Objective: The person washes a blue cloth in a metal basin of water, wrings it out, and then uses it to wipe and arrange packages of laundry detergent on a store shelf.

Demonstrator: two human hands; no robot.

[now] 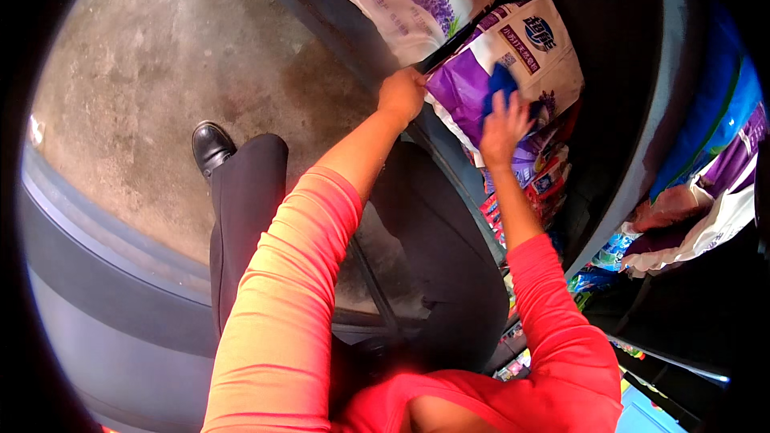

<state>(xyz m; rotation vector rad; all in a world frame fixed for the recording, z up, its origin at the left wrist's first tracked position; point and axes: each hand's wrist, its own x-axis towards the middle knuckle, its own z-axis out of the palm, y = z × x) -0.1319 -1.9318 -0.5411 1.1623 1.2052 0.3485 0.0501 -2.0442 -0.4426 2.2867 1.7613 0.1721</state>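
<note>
A white and purple laundry soap powder bag (538, 51) stands on a low shelf before me, its purple lower part creased. My left hand (402, 96) is closed at the bag's near left corner, seemingly pinching its edge. Over the front of the same bag is my right hand (505, 126), slightly blurred, with a dark blue cloth (501, 85) under its spread fingers. The cloth lies against the bag, and part of it shows past the fingertips. Another large white bag with lavender print (415, 9) is beside it, at the top.
Smaller colourful packets (544, 177) fill the shelf below the bag. More blue and purple bags (710, 150) rest on a higher shelf behind a curved grey shelf edge (640, 150). My bent legs and a black shoe (212, 147) are over the concrete floor (180, 48). A grey fixture base (120, 288) stands at left.
</note>
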